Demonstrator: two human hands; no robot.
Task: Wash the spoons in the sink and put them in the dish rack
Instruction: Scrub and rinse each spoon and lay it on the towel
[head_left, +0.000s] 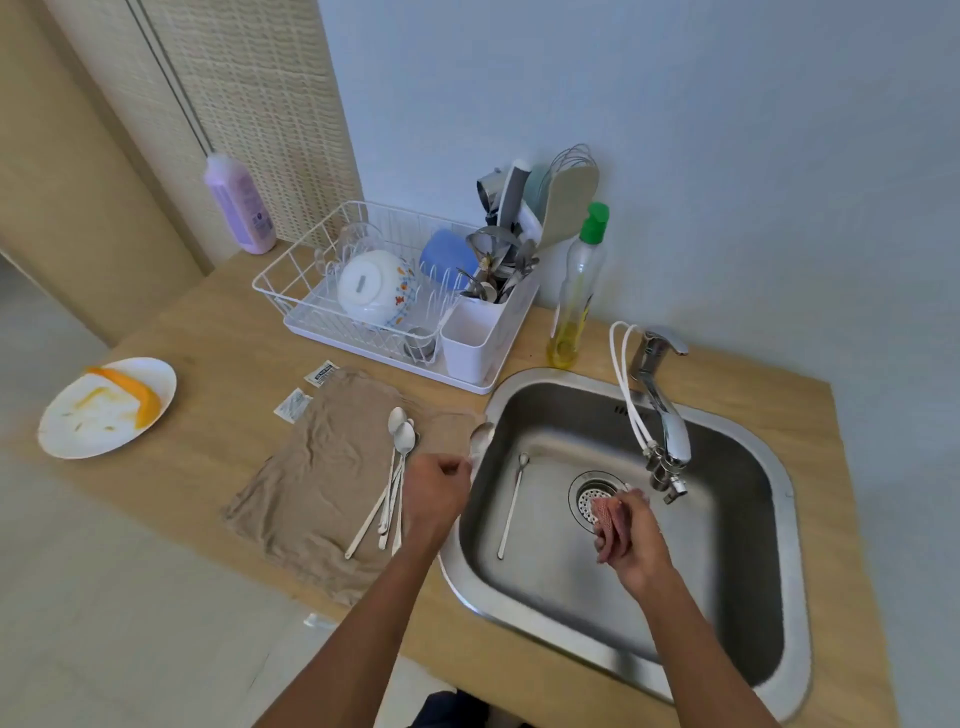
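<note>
My left hand (435, 491) grips a spoon (481, 438) at the sink's left rim, its bowl pointing up and away. My right hand (631, 540) holds a pink scrubbing cloth (605, 512) over the drain inside the steel sink (524, 384). One long thin spoon (511, 506) lies on the sink floor to the left of the drain. Several more spoons (396, 475) lie together on a brown cloth (322, 467) left of the sink. The white wire dish rack (291, 280) stands at the back, with a cutlery holder (475, 338) full of utensils.
The tap (665, 415) reaches over the sink's back right, with white hoses beside it. A dish soap bottle (576, 291) stands between rack and tap. A dirty white plate (106, 408) sits at the counter's left, a purple bottle (241, 205) at the back left. Two small sachets (306, 389) lie near the cloth.
</note>
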